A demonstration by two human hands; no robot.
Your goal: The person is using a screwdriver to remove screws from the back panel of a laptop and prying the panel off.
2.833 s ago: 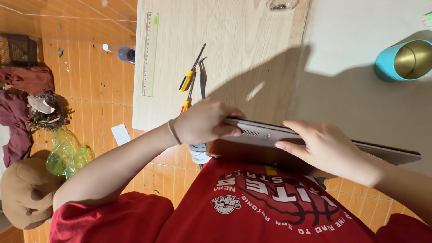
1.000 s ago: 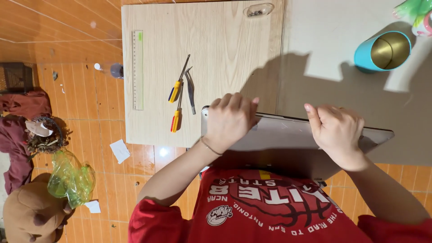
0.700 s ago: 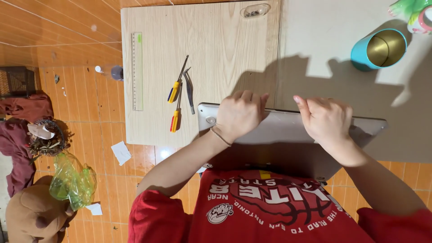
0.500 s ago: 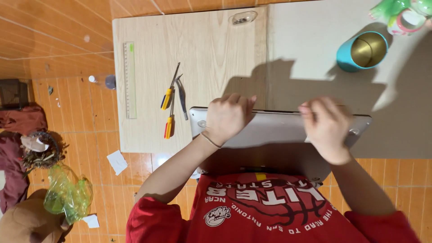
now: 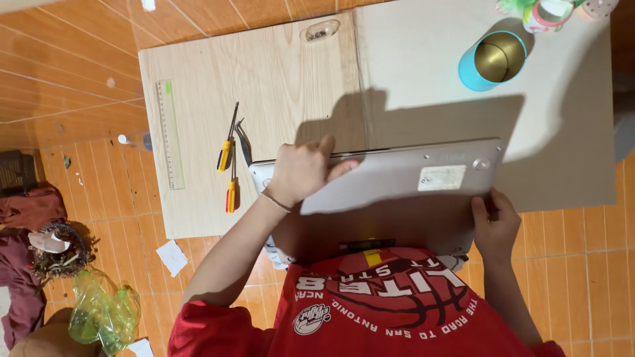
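A silver laptop (image 5: 397,188) lies closed with its underside up, showing a white label and a round rubber foot. It rests half on the light wooden board (image 5: 264,79) and half on the grey table top (image 5: 430,59). My left hand (image 5: 299,170) grips its far left edge, fingers curled over the top. My right hand (image 5: 496,223) holds its near right corner. Two yellow-handled screwdrivers (image 5: 228,158) and a pair of tweezers (image 5: 243,141) lie on the board just left of my left hand.
A clear green ruler (image 5: 170,135) lies at the board's left side. A teal cup (image 5: 493,61) stands at the far right, with tape rolls (image 5: 549,13) beyond it. On the orange tiled floor lie a green plastic bag (image 5: 99,314), paper scraps and dark red cloth (image 5: 26,211).
The laptop has tipped from standing on edge to lying flatter, its underside now facing me. My right hand slid from its top edge to the near right corner. My left hand kept its grip.
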